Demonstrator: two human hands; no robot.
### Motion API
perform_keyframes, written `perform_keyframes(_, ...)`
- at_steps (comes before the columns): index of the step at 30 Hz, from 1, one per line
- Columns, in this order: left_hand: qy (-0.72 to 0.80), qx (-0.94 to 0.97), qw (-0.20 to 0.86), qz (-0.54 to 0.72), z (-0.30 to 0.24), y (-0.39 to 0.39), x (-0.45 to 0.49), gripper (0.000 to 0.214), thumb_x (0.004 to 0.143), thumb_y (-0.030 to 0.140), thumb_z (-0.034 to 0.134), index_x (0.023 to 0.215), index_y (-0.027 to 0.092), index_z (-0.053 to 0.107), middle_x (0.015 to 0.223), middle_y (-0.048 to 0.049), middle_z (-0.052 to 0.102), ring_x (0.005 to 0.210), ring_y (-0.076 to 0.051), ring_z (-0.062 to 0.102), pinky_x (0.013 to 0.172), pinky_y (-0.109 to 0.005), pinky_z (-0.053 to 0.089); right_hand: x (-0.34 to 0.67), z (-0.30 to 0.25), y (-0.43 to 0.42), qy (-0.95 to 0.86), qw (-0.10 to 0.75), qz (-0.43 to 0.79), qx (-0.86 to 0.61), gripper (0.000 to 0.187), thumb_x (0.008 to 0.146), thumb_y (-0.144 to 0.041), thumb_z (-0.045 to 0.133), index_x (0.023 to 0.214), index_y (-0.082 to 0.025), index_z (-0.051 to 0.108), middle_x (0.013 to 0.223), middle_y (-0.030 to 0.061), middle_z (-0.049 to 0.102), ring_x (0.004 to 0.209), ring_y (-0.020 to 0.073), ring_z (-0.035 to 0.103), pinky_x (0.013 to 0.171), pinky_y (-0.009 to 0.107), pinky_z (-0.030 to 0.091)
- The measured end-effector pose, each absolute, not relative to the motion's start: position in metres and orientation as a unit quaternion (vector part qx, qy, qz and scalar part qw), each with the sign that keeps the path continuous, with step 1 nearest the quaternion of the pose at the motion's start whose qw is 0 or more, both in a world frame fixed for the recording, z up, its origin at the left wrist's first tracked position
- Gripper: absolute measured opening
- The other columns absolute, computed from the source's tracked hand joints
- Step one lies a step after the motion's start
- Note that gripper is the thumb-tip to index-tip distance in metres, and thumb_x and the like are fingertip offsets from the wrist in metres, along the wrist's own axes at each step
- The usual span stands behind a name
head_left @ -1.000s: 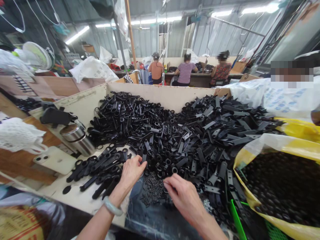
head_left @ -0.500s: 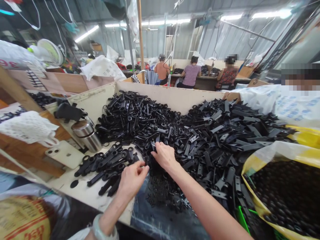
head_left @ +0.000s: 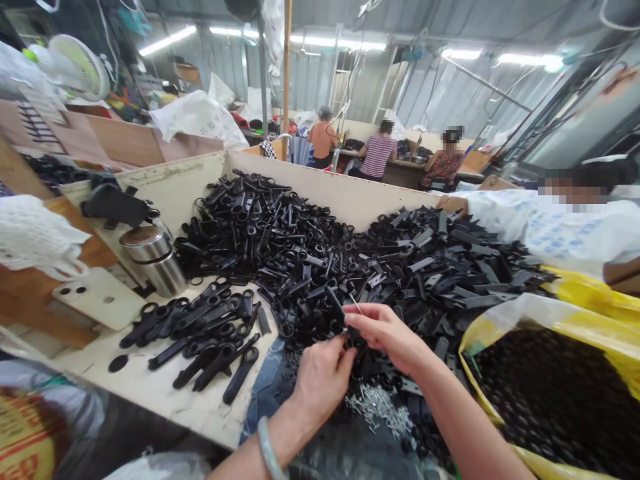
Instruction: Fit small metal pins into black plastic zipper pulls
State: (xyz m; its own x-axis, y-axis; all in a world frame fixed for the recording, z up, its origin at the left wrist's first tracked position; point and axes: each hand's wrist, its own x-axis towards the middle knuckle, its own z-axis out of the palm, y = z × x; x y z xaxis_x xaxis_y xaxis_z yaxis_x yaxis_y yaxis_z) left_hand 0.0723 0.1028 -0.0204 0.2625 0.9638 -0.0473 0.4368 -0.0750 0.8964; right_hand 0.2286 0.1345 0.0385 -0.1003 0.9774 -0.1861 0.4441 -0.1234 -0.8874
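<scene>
One camera sits on the person's head. It looks forward and down. Up close, at the bottom of the view, it sees the person's left hand and right hand. They are right over a big box full of black plastic parts. Higher in the view, it looks far across the room to three people at a long bench. Roof lights show at the top. The view is very wide, and it looks a bit squashed.
</scene>
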Motion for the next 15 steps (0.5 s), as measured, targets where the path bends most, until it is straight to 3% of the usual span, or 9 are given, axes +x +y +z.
perform_keyframes(1, 0.526, 0.648, 0.452, 0.313, -0.021, 0.101, 0.067, 0.031, 0.095, 0.038, 0.051, 0.110, 0.023, 0.074, 0.103, -0.0134, 0.079, 0.096, -0.029, 0.072, 0.086, -0.038, 0.049, 0.231, 0.036, 0.123, -0.576, 0.311, 0.466, -0.595, 0.056, 0.085, -0.056, 0.061, 0.118, -0.013, 0.075, 0.070, 0.0003, 0.061, 0.049, 0.0089, 0.039, 0.045, 0.022, 0.029)
perform_keyframes(3, 0.535, 0.604, 0.504, 0.308, -0.021, 0.094, 0.049, 0.042, 0.098, 0.047, 0.041, 0.106, 0.019, 0.071, 0.090, -0.0135, 0.079, 0.075, -0.024, 0.071, 0.066, -0.033, 0.051, 0.232, 0.031, 0.100, -0.569, 0.343, 0.491, -0.564, 0.051, 0.083, -0.052, 0.065, 0.117, -0.016, 0.075, 0.077, 0.0009, 0.061, 0.051, 0.0083, 0.037, 0.046, 0.021, 0.030)
perform_keyframes(5, 0.524, 0.549, 0.592, 0.271, -0.020, 0.084, 0.029, 0.056, 0.099, 0.056, 0.031, 0.101, 0.016, 0.069, 0.075, -0.0120, 0.077, 0.051, -0.018, 0.062, 0.047, -0.026, 0.042, 0.227, 0.029, 0.078, -0.606, 0.347, 0.502, -0.510, 0.035, 0.083, -0.037, 0.069, 0.114, -0.022, 0.078, 0.088, 0.0011, 0.063, 0.057, 0.0091, 0.042, 0.050, 0.021, 0.035)
perform_keyframes(7, 0.464, 0.440, 0.745, 0.192, -0.019, 0.069, 0.009, 0.070, 0.096, 0.070, 0.027, 0.095, 0.015, 0.070, 0.069, -0.0112, 0.076, 0.041, -0.013, 0.054, 0.040, -0.022, 0.036, 0.218, 0.030, 0.056, -0.680, 0.302, 0.495, -0.449, 0.032, 0.082, -0.020, 0.068, 0.111, -0.028, 0.079, 0.096, -0.0001, 0.064, 0.065, 0.0105, 0.050, 0.056, 0.021, 0.040)
perform_keyframes(8, 0.418, 0.376, 0.815, 0.142, -0.019, 0.061, 0.001, 0.075, 0.092, 0.078, 0.031, 0.093, 0.014, 0.071, 0.068, -0.0110, 0.075, 0.038, -0.011, 0.053, 0.038, -0.020, 0.035, 0.214, 0.031, 0.045, -0.720, 0.262, 0.478, -0.430, 0.035, 0.082, -0.015, 0.067, 0.111, -0.031, 0.078, 0.099, -0.0007, 0.065, 0.069, 0.0116, 0.055, 0.059, 0.022, 0.043)
perform_keyframes(10, 0.338, 0.284, 0.894, 0.073, -0.022, 0.044, -0.009, 0.074, 0.079, 0.084, 0.055, 0.086, 0.013, 0.073, 0.065, -0.0088, 0.073, 0.037, -0.007, 0.050, 0.037, -0.017, 0.033, 0.210, 0.031, 0.025, -0.780, 0.191, 0.428, -0.415, 0.043, 0.085, -0.009, 0.065, 0.120, -0.033, 0.074, 0.105, -0.0007, 0.067, 0.083, 0.0150, 0.064, 0.071, 0.023, 0.050)
perform_keyframes(13, 0.300, 0.253, 0.916, 0.084, -0.028, 0.023, -0.012, 0.055, 0.061, 0.060, 0.090, 0.076, 0.010, 0.073, 0.062, -0.0034, 0.068, 0.046, -0.003, 0.054, 0.047, -0.012, 0.040, 0.212, 0.025, 0.009, -0.812, 0.166, 0.370, -0.421, 0.056, 0.090, -0.018, 0.072, 0.142, -0.037, 0.060, 0.126, 0.0020, 0.067, 0.112, 0.0222, 0.065, 0.094, 0.030, 0.052)
perform_keyframes(15, 0.301, 0.248, 0.914, 0.114, -0.031, 0.017, -0.011, 0.049, 0.066, 0.051, 0.091, 0.088, 0.011, 0.072, 0.069, -0.0051, 0.072, 0.052, -0.006, 0.060, 0.054, -0.014, 0.045, 0.218, 0.018, 0.012, -0.796, 0.196, 0.385, -0.425, 0.060, 0.091, -0.028, 0.076, 0.146, -0.037, 0.055, 0.130, 0.0026, 0.066, 0.107, 0.0209, 0.067, 0.087, 0.027, 0.055)
